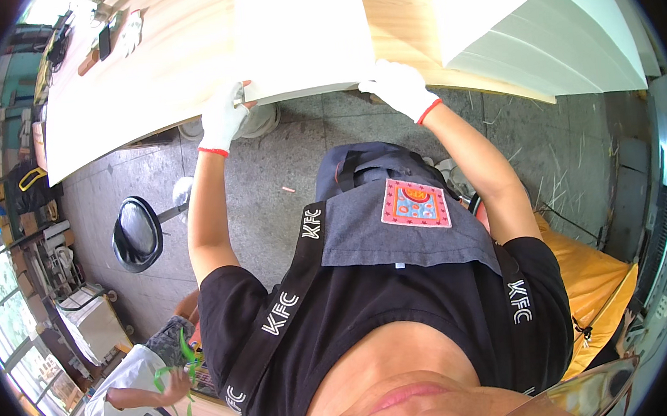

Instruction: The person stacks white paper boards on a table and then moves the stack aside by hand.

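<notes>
A white rectangular sheet or stack of sheets [305,39] lies in front of me on a wood-grain worktable [398,15], its near edge at the table's front. Glare hides its surface, so I cannot tell how many layers it has. My left hand [224,116], in a white knit glove with a red cuff, grips its near left corner, bare fingertips above and below the edge. Gloved the same way, my right hand [401,86] holds the near right corner, fingers bent at the edge. To the right stands a tall layered white stack [536,43].
A spare glove [132,32], a phone-like black object [104,42] and a brown block [88,63] lie at the table's far left. Behind on the left are a black round stool [137,233] and another person [129,390]. An orange cover [588,277] hangs at right.
</notes>
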